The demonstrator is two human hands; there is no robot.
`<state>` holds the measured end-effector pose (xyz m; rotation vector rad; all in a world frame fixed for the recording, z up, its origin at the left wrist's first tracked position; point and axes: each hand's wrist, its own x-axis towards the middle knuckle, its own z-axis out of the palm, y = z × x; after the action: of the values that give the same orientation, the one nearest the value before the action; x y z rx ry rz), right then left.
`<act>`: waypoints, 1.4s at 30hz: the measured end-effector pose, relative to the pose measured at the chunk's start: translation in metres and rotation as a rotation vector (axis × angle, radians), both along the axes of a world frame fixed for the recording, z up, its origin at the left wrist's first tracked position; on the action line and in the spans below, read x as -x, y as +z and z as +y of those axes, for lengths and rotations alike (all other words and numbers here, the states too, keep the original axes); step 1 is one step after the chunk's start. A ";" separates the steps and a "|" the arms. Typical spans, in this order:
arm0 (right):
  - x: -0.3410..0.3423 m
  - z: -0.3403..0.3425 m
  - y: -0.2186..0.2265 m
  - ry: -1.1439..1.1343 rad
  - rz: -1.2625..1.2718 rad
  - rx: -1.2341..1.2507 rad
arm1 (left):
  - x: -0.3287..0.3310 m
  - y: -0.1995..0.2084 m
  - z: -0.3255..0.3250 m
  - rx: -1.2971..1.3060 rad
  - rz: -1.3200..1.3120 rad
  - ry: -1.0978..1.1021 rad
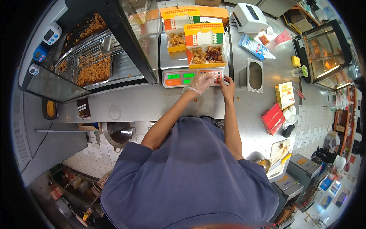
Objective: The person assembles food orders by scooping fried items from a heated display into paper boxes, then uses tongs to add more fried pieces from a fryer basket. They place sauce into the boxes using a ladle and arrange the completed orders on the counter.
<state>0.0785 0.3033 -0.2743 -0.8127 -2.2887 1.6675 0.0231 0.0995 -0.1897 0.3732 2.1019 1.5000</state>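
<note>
An orange and white digital scale [179, 79] with green lit displays stands on the steel counter. My left hand [200, 83], in a clear plastic glove, reaches over its keypad with the fingers stretched loosely forward and nothing visible in them. Bare, my right hand [228, 89] is at the keypad's right edge, fingers slightly apart and holding nothing I can see. On the scale's platform sits an open yellow and white takeout box [224, 61] of fried chicken pieces, some coated in dark sauce [214, 54]. Behind it to the left, another open box [176, 48] holds more fried chicken.
A glass-sided warming cabinet [146, 72] with trays of fried food stands left. Rightward are a steel container [262, 87], a white printer [249, 18], a blue and white packet [252, 46], red boxes [273, 119], and a cutting board [275, 158] with a yellow-handled knife [286, 158].
</note>
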 end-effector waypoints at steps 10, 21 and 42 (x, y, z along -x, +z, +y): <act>-0.008 -0.020 0.032 -0.130 0.117 -0.105 | -0.056 -0.024 -0.051 -0.329 -0.367 0.067; -0.194 -0.153 0.161 -0.153 0.068 -0.170 | -0.124 -0.016 0.029 -0.424 -0.767 0.180; -0.505 -0.122 0.115 -0.461 0.066 0.137 | -0.078 0.005 0.056 0.663 0.505 -0.301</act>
<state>0.5834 0.1812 -0.1598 -1.1863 -1.7786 1.6128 0.1015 0.1559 -0.1848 0.8198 2.6217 0.5096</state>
